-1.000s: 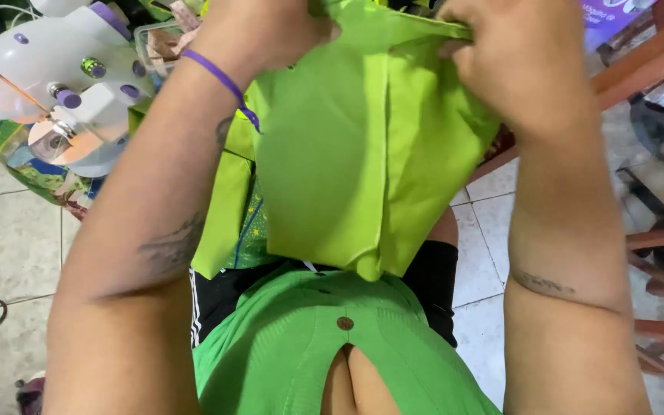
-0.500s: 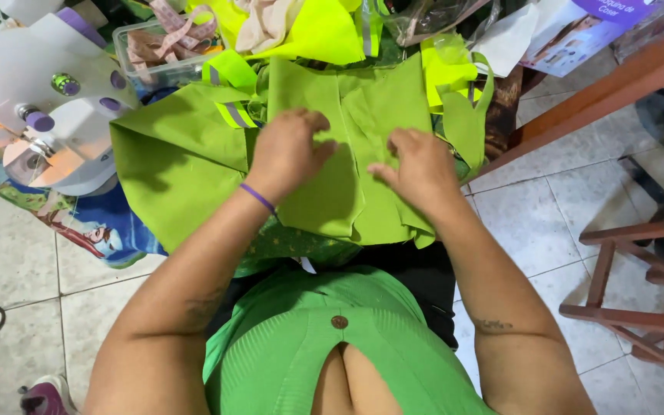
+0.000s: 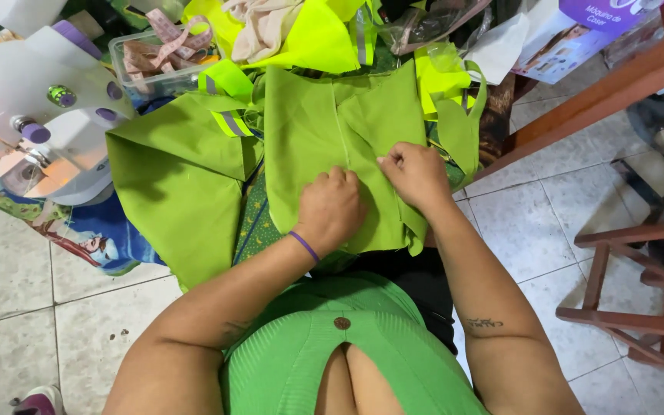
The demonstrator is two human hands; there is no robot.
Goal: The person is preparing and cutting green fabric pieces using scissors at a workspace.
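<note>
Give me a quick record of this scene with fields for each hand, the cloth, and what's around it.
left hand: left hand rests knuckles-up on the green cloth, fingers curled, purple wristband on the wrist
right hand: right hand pinches a fold of the same cloth at its fingertips
cloth: lime green, lying flat across the lap and table edge, a seam running down its middle
left of cloth: white sewing machine with purple knobs
behind: clear box holding a measuring tape
right: wooden stool on the tiled floor
</note>
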